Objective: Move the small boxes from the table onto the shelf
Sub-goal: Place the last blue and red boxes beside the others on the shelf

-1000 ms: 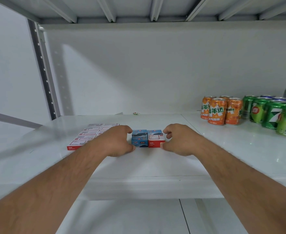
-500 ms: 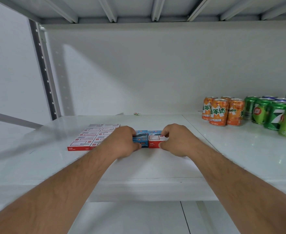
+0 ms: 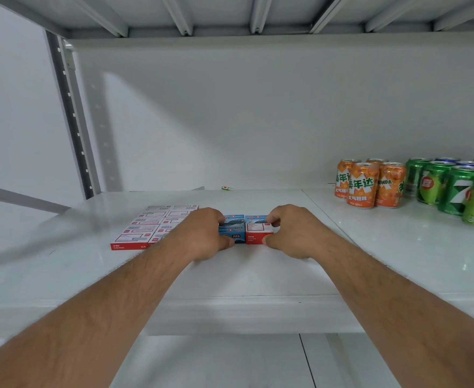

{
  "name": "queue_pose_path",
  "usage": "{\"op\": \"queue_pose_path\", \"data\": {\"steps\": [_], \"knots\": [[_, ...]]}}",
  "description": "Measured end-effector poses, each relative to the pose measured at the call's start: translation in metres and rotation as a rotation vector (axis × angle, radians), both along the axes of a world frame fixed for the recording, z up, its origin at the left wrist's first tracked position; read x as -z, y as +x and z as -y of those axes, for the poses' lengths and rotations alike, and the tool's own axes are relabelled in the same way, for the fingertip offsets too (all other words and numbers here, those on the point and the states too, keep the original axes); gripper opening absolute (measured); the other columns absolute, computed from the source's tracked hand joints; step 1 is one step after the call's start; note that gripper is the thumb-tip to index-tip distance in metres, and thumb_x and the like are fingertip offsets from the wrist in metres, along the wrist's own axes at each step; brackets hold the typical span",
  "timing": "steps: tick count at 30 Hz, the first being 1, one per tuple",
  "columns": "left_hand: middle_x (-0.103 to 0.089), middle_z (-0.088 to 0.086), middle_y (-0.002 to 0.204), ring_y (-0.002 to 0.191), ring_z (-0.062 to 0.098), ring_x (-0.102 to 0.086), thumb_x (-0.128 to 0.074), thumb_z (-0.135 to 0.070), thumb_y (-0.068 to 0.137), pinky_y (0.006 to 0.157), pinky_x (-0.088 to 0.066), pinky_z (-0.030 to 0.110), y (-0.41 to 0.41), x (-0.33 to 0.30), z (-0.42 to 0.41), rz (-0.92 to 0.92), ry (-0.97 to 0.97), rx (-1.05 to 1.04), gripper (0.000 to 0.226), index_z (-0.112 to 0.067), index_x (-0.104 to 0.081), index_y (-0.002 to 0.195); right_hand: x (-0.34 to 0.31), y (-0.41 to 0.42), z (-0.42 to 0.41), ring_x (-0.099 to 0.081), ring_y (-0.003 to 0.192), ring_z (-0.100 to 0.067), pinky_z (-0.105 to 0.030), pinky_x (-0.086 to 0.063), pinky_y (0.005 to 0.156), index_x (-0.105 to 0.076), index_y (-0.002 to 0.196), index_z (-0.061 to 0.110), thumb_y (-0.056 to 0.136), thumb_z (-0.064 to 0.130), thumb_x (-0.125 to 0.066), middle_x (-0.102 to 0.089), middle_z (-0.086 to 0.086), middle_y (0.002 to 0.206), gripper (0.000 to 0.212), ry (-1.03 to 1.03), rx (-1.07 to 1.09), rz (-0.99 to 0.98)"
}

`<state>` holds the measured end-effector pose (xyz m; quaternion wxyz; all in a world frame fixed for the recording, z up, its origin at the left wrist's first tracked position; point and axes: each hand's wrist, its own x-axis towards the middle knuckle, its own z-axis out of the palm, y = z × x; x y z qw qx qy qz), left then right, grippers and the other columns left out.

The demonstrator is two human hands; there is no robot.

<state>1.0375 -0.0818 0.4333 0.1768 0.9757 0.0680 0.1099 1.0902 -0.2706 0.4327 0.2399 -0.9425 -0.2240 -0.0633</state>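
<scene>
Two boxes: small blue cardboard box [image 3: 234, 230] and small red-and-white cardboard box [image 3: 258, 233] touch, on the white shelf [image 3: 370, 247].
Fingers: your left hand [image 3: 202, 233] grips blue; your right hand [image 3: 291, 231] grips red.
Risk: squeezing inward could buckle them; sliding left may nudge the flat red-and-white packets [image 3: 149, 228].

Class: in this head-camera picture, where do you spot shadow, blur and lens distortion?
Head view: a slanted shadow darkens the white back wall; the white shelf surface smears at left; the grey upright post leans from wide-angle bending; the orange soda cans stay sharp.
</scene>
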Motion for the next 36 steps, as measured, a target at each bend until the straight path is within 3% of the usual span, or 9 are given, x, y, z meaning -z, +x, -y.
{"op": "queue_pose_path", "data": {"steps": [4, 9, 12, 16, 20, 25, 31, 36], "knots": [[-0.054, -0.001, 0.139, 0.120, 0.017, -0.055, -0.074, -0.036, 0.083, 0.093, -0.038, 0.022, -0.019, -0.013, -0.013, 0.044, -0.062, -0.001, 0.070, -0.022, -0.043, 0.145, -0.006, -0.014, 0.011, -0.060, 0.110, -0.017, -0.036, -0.054, 0.090, -0.056, 0.133, 0.022, 0.090, 0.031, -0.069, -0.061, 0.001, 0.127, 0.045, -0.022, -0.006, 0.062], [-0.065, 0.002, 0.114, 0.091, 0.019, -0.059, -0.071, -0.025, 0.085, 0.070, -0.044, 0.023, -0.051, -0.023, -0.032, 0.125, -0.102, -0.068, 0.041, -0.028, -0.058, 0.124, -0.006, -0.027, 0.013, -0.059, 0.110, -0.018, -0.039, -0.054, 0.087, -0.057, 0.128, 0.027, 0.091, 0.035, -0.064, -0.060, 0.002, 0.126, 0.038, -0.105, -0.029, 0.190], [-0.061, -0.003, 0.105, 0.089, 0.016, -0.056, -0.072, -0.024, 0.085, 0.068, -0.041, 0.022, -0.062, -0.016, -0.035, 0.117, -0.132, -0.101, 0.053, -0.026, -0.054, 0.134, -0.004, -0.021, 0.013, -0.061, 0.104, -0.017, -0.038, -0.056, 0.084, -0.059, 0.123, 0.027, 0.091, 0.036, -0.065, -0.062, 0.002, 0.121, 0.034, -0.120, -0.038, 0.168], [-0.064, -0.003, 0.112, 0.081, 0.012, -0.054, -0.070, -0.030, 0.087, 0.069, -0.040, 0.022, -0.065, -0.003, -0.026, 0.100, -0.117, -0.093, 0.048, -0.029, -0.056, 0.132, -0.002, -0.011, 0.011, -0.059, 0.096, -0.016, -0.036, -0.055, 0.081, -0.060, 0.119, 0.024, 0.088, 0.041, -0.068, -0.063, 0.003, 0.114, 0.037, -0.140, -0.026, 0.149], [-0.061, 0.000, 0.124, 0.106, 0.015, -0.058, -0.067, -0.033, 0.089, 0.087, -0.041, 0.022, -0.053, 0.006, -0.002, 0.060, -0.036, -0.041, 0.049, -0.032, -0.054, 0.136, 0.002, -0.004, 0.007, -0.059, 0.086, -0.017, -0.031, -0.050, 0.069, -0.060, 0.111, 0.021, 0.082, 0.043, -0.071, -0.061, 0.003, 0.101, 0.038, -0.127, -0.014, 0.120], [-0.060, 0.004, 0.127, 0.110, 0.021, -0.059, -0.066, -0.033, 0.087, 0.093, -0.049, 0.032, -0.023, 0.001, 0.018, 0.054, 0.056, -0.051, 0.050, -0.022, -0.054, 0.134, 0.003, 0.002, 0.003, -0.063, 0.089, -0.020, -0.035, -0.056, 0.076, -0.062, 0.109, 0.019, 0.077, 0.045, -0.076, -0.064, -0.001, 0.102, 0.044, -0.063, -0.016, 0.065], [-0.059, 0.003, 0.123, 0.107, 0.020, -0.057, -0.066, -0.045, 0.085, 0.090, -0.048, 0.030, -0.002, -0.004, 0.016, -0.063, 0.111, -0.048, 0.051, -0.019, -0.058, 0.129, 0.003, 0.008, -0.002, -0.065, 0.088, -0.019, -0.031, -0.055, 0.074, -0.067, 0.110, 0.019, 0.076, 0.046, -0.078, -0.068, -0.002, 0.104, 0.044, -0.069, -0.025, 0.043], [-0.059, 0.006, 0.128, 0.113, 0.023, -0.057, -0.065, -0.041, 0.089, 0.096, -0.047, 0.031, 0.000, -0.002, 0.015, -0.049, 0.112, -0.032, 0.052, -0.016, -0.056, 0.133, 0.004, 0.009, -0.003, -0.066, 0.091, -0.020, -0.031, -0.055, 0.077, -0.068, 0.114, 0.019, 0.080, 0.043, -0.078, -0.069, -0.003, 0.107, 0.043, -0.039, -0.019, 0.033]]}}
